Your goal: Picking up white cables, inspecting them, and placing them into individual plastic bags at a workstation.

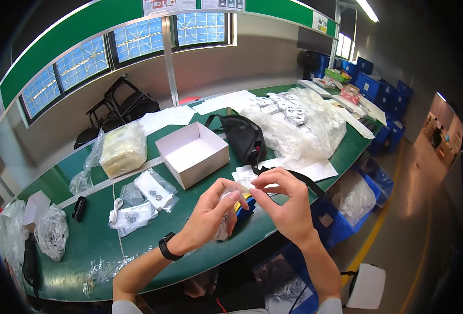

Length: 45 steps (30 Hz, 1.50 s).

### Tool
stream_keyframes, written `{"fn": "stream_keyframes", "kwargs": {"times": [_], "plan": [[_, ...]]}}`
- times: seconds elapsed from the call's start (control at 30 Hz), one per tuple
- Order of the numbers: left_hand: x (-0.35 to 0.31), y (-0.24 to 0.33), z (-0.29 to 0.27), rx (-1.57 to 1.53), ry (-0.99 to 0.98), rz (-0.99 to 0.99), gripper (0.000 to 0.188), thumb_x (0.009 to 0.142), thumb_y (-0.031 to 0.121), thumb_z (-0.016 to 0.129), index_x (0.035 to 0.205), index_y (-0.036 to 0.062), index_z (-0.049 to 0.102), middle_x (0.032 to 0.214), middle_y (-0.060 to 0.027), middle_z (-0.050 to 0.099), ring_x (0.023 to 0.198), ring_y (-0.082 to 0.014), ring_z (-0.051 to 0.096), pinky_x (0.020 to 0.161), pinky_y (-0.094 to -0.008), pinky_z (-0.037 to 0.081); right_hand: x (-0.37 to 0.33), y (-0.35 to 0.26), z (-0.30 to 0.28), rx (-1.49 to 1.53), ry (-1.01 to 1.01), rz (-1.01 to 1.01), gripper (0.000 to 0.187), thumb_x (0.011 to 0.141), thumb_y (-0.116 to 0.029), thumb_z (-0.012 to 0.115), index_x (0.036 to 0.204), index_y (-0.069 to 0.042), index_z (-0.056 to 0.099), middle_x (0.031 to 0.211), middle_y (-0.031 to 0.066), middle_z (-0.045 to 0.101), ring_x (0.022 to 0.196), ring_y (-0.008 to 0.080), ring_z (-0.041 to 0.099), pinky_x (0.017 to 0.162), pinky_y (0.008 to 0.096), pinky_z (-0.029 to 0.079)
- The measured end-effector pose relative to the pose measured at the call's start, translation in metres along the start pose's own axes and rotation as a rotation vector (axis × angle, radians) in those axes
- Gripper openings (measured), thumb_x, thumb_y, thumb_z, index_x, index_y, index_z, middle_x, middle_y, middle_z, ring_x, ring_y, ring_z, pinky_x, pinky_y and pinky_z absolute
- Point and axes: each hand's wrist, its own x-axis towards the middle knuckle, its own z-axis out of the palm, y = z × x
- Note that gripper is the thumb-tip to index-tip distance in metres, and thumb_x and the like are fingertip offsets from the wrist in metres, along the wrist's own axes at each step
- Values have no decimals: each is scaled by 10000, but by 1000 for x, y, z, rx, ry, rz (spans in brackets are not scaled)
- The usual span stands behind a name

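Note:
My left hand (pixel 209 212) is closed round a crumpled clear plastic bag (pixel 222 229), held over the front edge of the green table. Thumb and forefinger together, my right hand (pixel 285 201) pinches at the top of the bag; what lies between those fingertips is too small to make out. A blue and yellow thing (pixel 246 205) shows between the hands, partly hidden by them. Just beyond lie white paper slips (pixel 243 175). To the left are flat clear bags (pixel 155 189) with white printed contents and a coiled white cable (pixel 115 210).
An open white box (pixel 193 153) stands mid-table beside a black bag (pixel 243 138) with a strap. A wrapped stack (pixel 124 149) sits left of it. White parts (pixel 289 107) lie on plastic sheeting at right. Blue bins (pixel 365 201) flank the table's right side. Bagged cables (pixel 52 233) lie far left.

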Motion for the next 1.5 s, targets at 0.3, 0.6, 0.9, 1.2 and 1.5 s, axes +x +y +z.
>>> {"fn": "stream_keyframes", "kwargs": {"times": [0.3, 0.6, 0.9, 1.2, 1.5], "plan": [[-4, 1, 3, 224, 46, 51, 284, 991, 199, 571, 1171, 20, 443, 941, -77, 599, 576, -87, 580, 480, -221, 462, 1, 4, 8, -11, -45, 32, 81, 829, -15, 682, 902, 7, 654, 974, 84, 626, 885, 162, 649, 760, 281, 547], [-8, -6, -19, 108, -14, -18, 296, 975, 245, 609, 1086, -27, 575, 956, -83, 653, 779, -98, 625, 692, -256, 523, 14, 11, -2, -68, -207, -41, 65, 831, 2, 630, 834, 23, 569, 890, 78, 598, 847, 151, 609, 771, 282, 513], [-14, 5, -27, 247, -118, -182, 292, 987, 252, 587, 1126, -4, 604, 888, -35, 670, 708, -43, 568, 626, -191, 454, 16, 5, -18, -123, -433, 117, 84, 815, -22, 644, 818, 23, 573, 780, 73, 617, 760, 134, 604, 777, 278, 514], [-20, 8, -29, 154, -149, -204, 231, 984, 186, 579, 1141, 16, 564, 949, -41, 653, 758, -56, 576, 664, -204, 466, 20, 26, -31, 487, -543, 377, 233, 876, -135, 692, 1055, -1, 624, 941, 33, 638, 845, 127, 616, 801, 274, 513], [-19, 2, -31, 88, -111, -176, 246, 978, 167, 577, 1173, 18, 575, 1019, -74, 661, 881, -103, 629, 791, -258, 512, 10, 25, -1, 265, -314, 301, 145, 875, -87, 700, 950, 37, 692, 864, 49, 676, 801, 83, 624, 710, 219, 517]]}}
